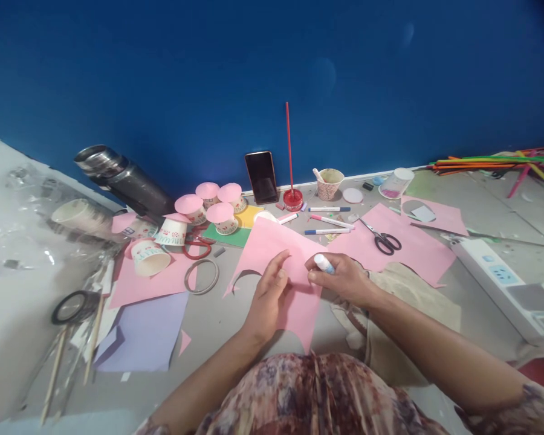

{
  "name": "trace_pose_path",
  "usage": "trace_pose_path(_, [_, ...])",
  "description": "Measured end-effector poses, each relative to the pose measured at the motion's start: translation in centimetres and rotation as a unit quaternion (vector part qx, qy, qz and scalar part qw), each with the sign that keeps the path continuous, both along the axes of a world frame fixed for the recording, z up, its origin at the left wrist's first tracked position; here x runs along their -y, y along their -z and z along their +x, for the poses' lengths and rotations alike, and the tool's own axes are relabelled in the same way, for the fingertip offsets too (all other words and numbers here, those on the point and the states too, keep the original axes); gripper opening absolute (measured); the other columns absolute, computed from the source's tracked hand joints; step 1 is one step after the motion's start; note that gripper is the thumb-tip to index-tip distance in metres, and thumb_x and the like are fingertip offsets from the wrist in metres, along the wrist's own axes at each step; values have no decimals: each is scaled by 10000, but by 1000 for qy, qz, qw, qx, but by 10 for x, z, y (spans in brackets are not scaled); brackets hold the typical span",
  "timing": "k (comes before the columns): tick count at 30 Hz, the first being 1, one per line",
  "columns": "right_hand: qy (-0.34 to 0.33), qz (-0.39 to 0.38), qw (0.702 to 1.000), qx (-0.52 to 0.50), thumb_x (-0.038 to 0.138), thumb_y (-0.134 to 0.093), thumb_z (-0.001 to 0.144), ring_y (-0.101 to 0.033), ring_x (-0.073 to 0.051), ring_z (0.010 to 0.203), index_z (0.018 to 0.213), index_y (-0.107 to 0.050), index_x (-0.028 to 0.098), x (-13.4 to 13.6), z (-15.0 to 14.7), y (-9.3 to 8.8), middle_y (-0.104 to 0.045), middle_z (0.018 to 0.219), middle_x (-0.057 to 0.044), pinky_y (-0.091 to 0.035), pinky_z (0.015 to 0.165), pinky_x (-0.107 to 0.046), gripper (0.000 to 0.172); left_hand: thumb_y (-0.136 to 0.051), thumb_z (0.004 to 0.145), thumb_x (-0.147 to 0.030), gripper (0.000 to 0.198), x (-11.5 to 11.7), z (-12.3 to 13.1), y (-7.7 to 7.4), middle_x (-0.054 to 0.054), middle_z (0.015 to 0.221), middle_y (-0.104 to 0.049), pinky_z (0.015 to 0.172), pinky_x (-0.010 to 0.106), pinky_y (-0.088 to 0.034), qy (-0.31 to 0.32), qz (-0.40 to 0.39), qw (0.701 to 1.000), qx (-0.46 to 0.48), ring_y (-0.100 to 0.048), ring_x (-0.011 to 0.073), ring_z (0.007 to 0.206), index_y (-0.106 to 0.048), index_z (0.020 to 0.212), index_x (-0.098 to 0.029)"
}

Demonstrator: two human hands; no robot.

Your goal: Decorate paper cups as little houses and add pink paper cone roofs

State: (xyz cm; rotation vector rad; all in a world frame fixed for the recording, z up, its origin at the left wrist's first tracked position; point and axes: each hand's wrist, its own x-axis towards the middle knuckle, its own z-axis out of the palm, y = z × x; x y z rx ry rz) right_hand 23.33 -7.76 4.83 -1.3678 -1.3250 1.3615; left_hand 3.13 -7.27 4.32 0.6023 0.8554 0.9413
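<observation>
A cut sheet of pink paper (pixel 272 254) lies in front of me on the grey floor. My left hand (pixel 268 295) rests on it with fingers together, pressing it down. My right hand (pixel 342 278) is closed round a small white glue stick (pixel 324 263) with a blue band, its tip pointing at the pink paper beside my left fingers.
Paper cups with pink tops (pixel 208 208) stand at the back left, with red scissors (pixel 197 246) and a tape ring (pixel 202 276). Black scissors (pixel 383 240) lie on more pink paper (pixel 408 248). Markers (pixel 329 220), a phone (pixel 262 176), a power strip (pixel 503 281) and coloured sticks (pixel 498 162) lie around.
</observation>
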Motion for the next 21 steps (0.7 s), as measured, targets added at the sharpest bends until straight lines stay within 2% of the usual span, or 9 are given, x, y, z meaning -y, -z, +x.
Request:
trace_pose_path(2, [-47,29,997,-46,517,-811,780,-590,-184,790,986,-781,189,3,-1,-2,-697,850,-18,-452,709,-281,389,-831,850,-438,461,-2,3,1,92,1241,-742,910,363,-564,54,-62,994,76,-699,263,1089,-724,1248,-230])
trace_pose_path(4, [-86,18,988,-126,593,-780,828,-583,-172,767,1122,-768,187,6,0,-2,-699,891,-41,-453,676,-276,502,-804,865,-487,471,-3,4,2,116,1195,-757,878,413,-586,105,-108,979,137,-724,264,989,-724,1223,-192])
trace_pose_path(7, [-85,-48,966,-239,647,-745,864,-429,-107,574,1213,-725,169,9,3,0,-585,731,6,-318,526,-247,592,-714,925,-535,477,-6,3,2,153,1189,-760,914,450,-589,134,-166,957,194,-729,283,1043,-722,1201,-146])
trace_pose_path(9, [-51,-56,961,-266,624,-782,844,-366,-94,537,1226,-707,168,8,5,2,-533,686,33,-258,506,-254,599,-666,941,-578,526,-9,1,3,186,1228,-749,935,464,-584,130,-189,952,204,-717,313,1129,-713,1206,-127])
trace_pose_path(12, [13,-11,973,-231,562,-791,862,-383,-100,540,1237,-674,192,6,7,2,-600,707,22,-271,514,-265,540,-623,908,-705,699,-13,-2,4,227,1319,-714,929,500,-582,126,-192,953,197,-685,383,1225,-684,1283,-118])
trace_pose_path(15, [68,16,980,-188,529,-764,886,-396,-100,522,1197,-639,207,3,8,4,-685,761,1,-288,499,-265,465,-607,879,-773,814,-17,-5,4,240,1364,-693,935,511,-578,112,-175,960,188,-678,412,1243,-655,1353,-113])
trace_pose_path(18, [88,20,987,-133,513,-762,873,-427,-107,527,1121,-635,202,1,9,3,-716,794,-13,-322,507,-271,417,-597,878,-789,822,-20,-6,4,238,1325,-715,931,536,-584,97,-155,967,177,-706,415,1190,-670,1331,-108])
trace_pose_path(21, [97,49,993,-54,467,-749,872,-557,-149,650,1071,-661,202,0,9,0,-731,823,-25,-406,607,-285,343,-597,908,-748,742,-20,-6,5,220,1240,-750,908,537,-599,75,-140,974,164,-733,394,1122,-693,1272,-109])
